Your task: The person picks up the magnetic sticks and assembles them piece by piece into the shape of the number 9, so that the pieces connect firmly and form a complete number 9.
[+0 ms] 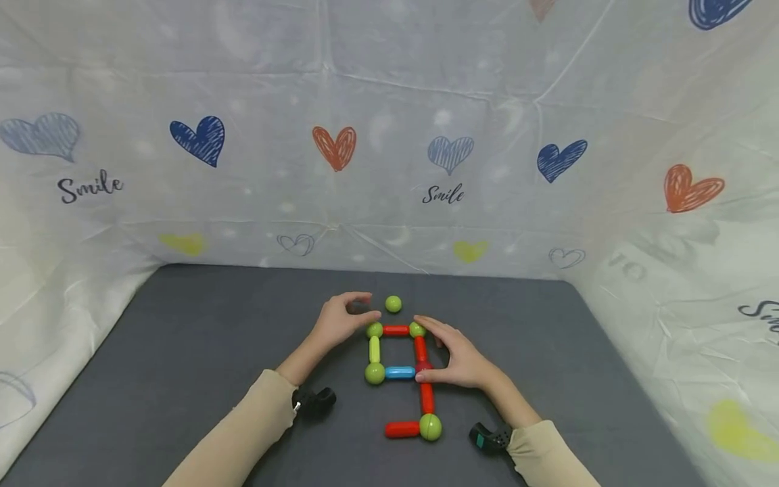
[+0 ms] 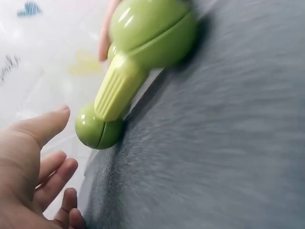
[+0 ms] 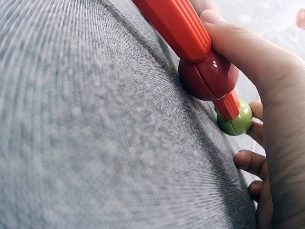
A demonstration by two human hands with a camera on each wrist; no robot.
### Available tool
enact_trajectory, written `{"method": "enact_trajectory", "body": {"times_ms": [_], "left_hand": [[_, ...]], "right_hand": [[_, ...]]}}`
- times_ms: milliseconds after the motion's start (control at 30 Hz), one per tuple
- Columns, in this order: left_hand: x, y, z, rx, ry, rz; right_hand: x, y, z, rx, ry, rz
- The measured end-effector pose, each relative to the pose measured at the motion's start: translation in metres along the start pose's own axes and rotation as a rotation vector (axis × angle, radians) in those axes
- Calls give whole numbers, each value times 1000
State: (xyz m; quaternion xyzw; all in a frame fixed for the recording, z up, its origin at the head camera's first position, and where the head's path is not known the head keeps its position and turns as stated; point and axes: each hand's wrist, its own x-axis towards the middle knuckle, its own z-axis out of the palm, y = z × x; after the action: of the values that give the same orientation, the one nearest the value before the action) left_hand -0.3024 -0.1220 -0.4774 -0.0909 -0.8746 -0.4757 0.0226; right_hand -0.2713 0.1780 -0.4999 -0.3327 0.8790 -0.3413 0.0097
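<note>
A toy figure of building rods and balls lies on the dark grey table. Its upper part is a square of a red rod (image 1: pixel 396 330) at the top, a yellow-green rod (image 1: pixel 374 350) at left, a blue rod (image 1: pixel 399 373) below and another red rod (image 1: pixel 420 348) at right. My left hand (image 1: pixel 342 318) is beside the upper left green ball (image 2: pixel 99 126), thumb tip close to it and fingers loosely bent. My right hand (image 1: pixel 464 356) holds the square's right side, thumb at the dark red ball (image 3: pixel 208 76) and fingertips at the upper right green ball (image 3: pixel 234 118).
A loose green ball (image 1: pixel 393 304) lies just beyond the square. Below the dark red ball, the figure runs on through a red rod (image 1: pixel 427 399) to a green ball (image 1: pixel 431 427) and a sideways red rod (image 1: pixel 402 429). A heart-printed cloth (image 1: pixel 389 223) hangs behind the table.
</note>
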Motion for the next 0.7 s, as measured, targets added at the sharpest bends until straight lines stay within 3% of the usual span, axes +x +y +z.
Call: {"method": "enact_trajectory", "body": {"times_ms": [167,300,500,700], "left_hand": [[25,0,8,-20,-68,-50],[37,2,16,7,-100,-34],[42,4,24,58,-98,-5],[42,8,29,66,-72,-17]], "right_hand": [[1,2,1,4,3,-2],[0,2,1,11,6,-14],[0,2,2,16,9,-13],[0,2,1,12,8,-16]]}}
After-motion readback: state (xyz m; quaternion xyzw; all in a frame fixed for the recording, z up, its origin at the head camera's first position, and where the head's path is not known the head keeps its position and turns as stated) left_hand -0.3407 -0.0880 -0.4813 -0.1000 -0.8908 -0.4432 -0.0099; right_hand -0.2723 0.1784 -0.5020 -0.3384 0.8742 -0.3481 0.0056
